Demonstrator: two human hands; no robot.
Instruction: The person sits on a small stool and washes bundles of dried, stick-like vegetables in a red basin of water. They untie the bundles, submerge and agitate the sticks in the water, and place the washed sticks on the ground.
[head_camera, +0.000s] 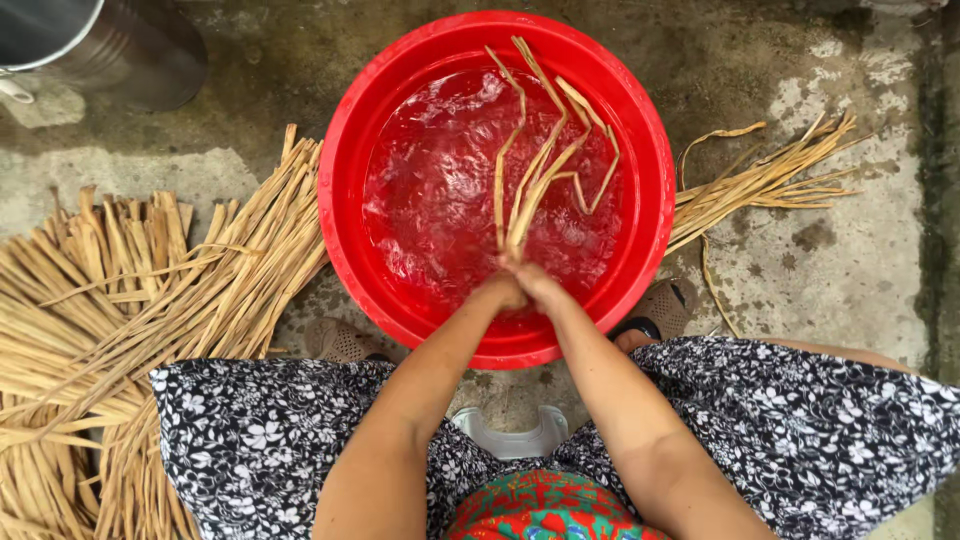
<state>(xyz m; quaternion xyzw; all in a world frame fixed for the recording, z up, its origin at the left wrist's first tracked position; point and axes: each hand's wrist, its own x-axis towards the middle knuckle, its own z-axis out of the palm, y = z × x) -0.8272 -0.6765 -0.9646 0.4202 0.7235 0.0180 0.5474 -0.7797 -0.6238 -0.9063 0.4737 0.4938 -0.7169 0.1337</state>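
A round red basin (345, 150) full of rippling water stands on the concrete ground in front of me. Over its near side my left hand (502, 291) and my right hand (538, 283) press together, both clasped round the lower end of a small bundle of tan straw strips (535, 165). The strips fan upward and away from my hands, across the water toward the far rim. My forearms reach in from the bottom of the view over my dark floral skirt.
A large heap of dry straw strips (150, 300) lies left of the basin. A smaller bunch of straw (760, 185) lies to its right. A metal bucket (110, 45) stands at the top left. My sandalled feet (340, 340) flank the basin.
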